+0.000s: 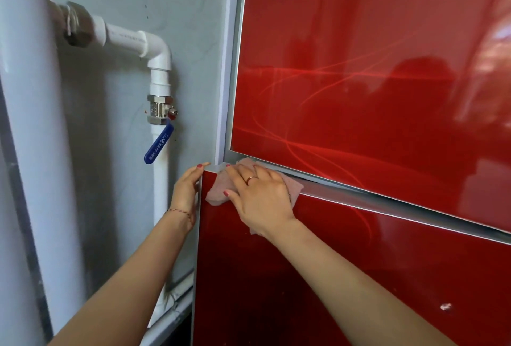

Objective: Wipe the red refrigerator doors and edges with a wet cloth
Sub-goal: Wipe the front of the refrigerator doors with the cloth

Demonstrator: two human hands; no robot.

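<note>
We press the pink cloth (218, 189) flat under the spread right hand (260, 193) at the lower red door's (304, 276) top-left corner, while the straight-fingered left hand (188, 185) braces the side edge to steady it.

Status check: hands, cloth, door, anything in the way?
Right hand flat, pressing pink cloth on glossy red lower door top corner. Left hand steadying door's left edge. White pipe with blue-handled valve close left, not blocking.
</note>
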